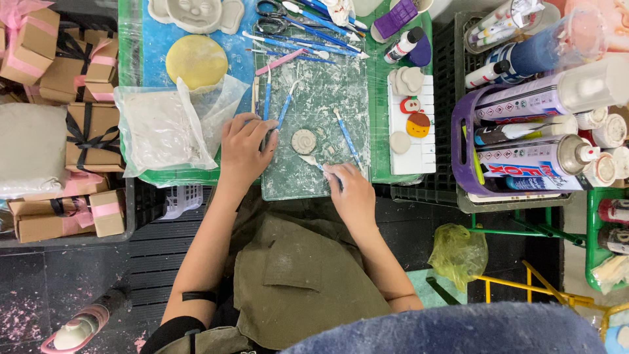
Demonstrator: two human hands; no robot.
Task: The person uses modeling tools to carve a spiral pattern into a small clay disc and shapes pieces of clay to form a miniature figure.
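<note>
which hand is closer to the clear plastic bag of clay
Left. The left hand rests on the green mat right beside the plastic bag; the right hand is farther off, past the round clay piece.

the clay disc (303, 141) looks matt and pale, on a glossy green mat (314, 98) smeared with dry white clay. the bag (164, 128) is clear, crinkled plastic. the boxes (88, 124) are brown matt card with ribbon. the cans (537, 157) are shiny metal.
</note>
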